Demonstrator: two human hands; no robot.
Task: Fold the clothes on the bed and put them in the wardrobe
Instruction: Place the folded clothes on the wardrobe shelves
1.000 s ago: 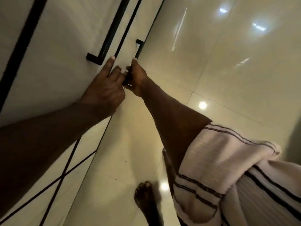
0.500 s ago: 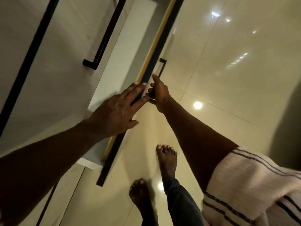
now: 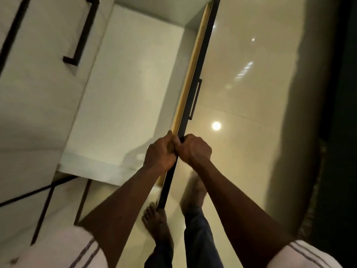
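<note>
Mid-frame, the left hand [image 3: 160, 153] and right hand [image 3: 195, 149] each curled tight around the dark-edged cream wardrobe door [image 3: 201, 55]; the open white wardrobe compartment [image 3: 131, 84] lay upper centre.

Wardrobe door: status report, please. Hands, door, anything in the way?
Left hand and right hand grip door edge. Door open wide. Bare foot by its bottom corner.

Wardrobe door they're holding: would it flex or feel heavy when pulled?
Probably stiff: the wardrobe door shows a straight edge though the left hand and right hand grip it at one spot. Perhaps heavy, being tall and held two-handed. Its thin edge looks easy to grasp.
</note>
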